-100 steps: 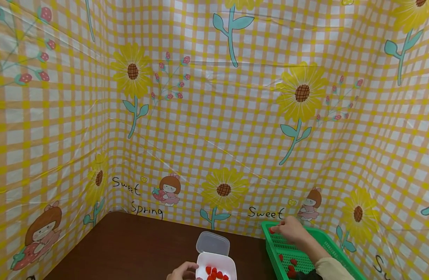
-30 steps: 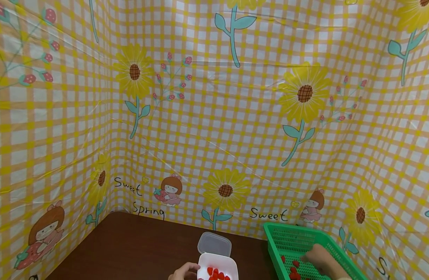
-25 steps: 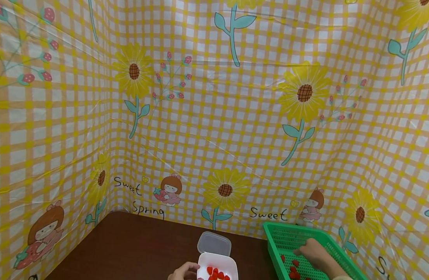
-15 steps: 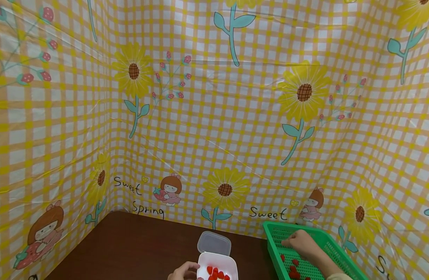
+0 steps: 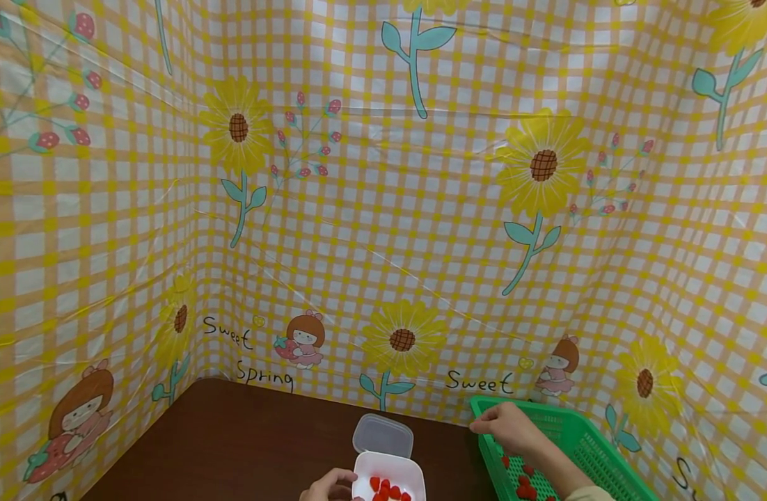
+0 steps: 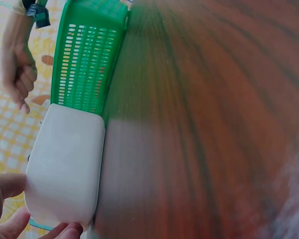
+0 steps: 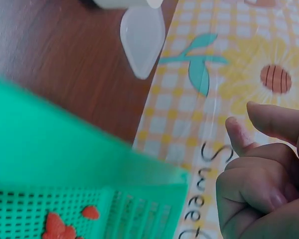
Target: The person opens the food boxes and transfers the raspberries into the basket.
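My left hand [image 5: 329,486] holds the left side of a white plastic box [image 5: 392,465], which has several small red strawberry-like pieces [image 5: 385,485] inside. In the left wrist view, my fingers [image 6: 12,185] and thumb grip the end of this box [image 6: 65,164]. My right hand [image 5: 507,426] hovers over the back left rim of a green plastic basket [image 5: 609,463]. In the right wrist view, that hand [image 7: 264,174] has its thumb and forefinger apart with nothing visible between them, the other fingers curled in. More red pieces [image 5: 526,490] lie in the basket.
A translucent lid [image 5: 383,436] lies behind the white box on the dark brown table [image 5: 264,445]. A yellow checked cloth [image 5: 371,229] with flower prints hangs around the back and sides of the table.
My right hand has come up from inside the green basket and moved left to its back left rim. Earlier still it had a red piece at its fingertips. My left hand stays on the box.
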### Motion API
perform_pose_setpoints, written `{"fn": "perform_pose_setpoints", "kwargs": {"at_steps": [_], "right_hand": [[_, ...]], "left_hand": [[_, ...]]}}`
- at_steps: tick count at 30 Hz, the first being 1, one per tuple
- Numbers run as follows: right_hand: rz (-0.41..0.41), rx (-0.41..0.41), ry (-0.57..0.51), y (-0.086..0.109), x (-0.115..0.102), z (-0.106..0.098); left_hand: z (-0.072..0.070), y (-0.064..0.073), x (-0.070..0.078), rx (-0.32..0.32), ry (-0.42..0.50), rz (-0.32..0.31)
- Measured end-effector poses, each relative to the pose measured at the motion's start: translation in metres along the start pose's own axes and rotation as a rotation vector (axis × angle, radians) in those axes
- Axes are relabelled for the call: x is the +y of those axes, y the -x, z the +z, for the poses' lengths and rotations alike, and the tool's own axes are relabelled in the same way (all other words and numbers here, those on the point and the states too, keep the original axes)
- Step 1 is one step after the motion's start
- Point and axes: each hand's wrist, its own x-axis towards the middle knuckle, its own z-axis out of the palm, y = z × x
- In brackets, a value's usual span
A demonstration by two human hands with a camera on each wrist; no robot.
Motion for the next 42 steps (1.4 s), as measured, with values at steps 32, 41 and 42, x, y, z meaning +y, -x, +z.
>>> {"fn": "perform_pose_setpoints", "kwargs": {"at_steps": [32,41,42], "right_hand": [[-0.105,-0.182,-0.117,-0.003,-0.048,0.107],[-0.094,-0.171,-0.131,-0.007,-0.05,0.134],[-0.091,-0.171,-0.133,-0.008,-0.05,0.136]], "left_hand": [[-0.002,0.001,0.0,-0.04,-0.004,-0.038],[-0.005,0.0,0.002,-0.075,0.013,-0.058],[-0.005,0.0,0.003,-0.075,0.012,-0.064]]}}
